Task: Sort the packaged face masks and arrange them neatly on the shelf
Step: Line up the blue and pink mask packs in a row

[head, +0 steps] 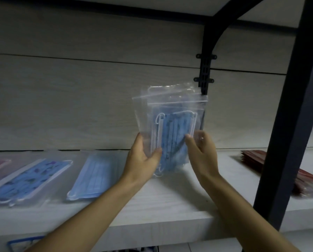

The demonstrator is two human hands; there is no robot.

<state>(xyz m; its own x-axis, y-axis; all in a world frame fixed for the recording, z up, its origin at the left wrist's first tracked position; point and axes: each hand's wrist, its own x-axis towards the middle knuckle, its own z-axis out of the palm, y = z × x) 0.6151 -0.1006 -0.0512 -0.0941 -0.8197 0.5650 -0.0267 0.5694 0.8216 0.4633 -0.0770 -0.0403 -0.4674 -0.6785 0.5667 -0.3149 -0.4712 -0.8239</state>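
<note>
On the shelf, at centre, both hands hold a stack of bagged blue masks upright: left hand grips its left edge, right hand pinches its right. Two blue packs lie flat to the left, red packs far right. Sorting looks partly done; this stack is not yet laid down.

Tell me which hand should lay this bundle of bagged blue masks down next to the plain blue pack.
Left, probably. The left hand grips the bundle on the side facing the plain blue pack, while the right hand holds the far side.
</note>
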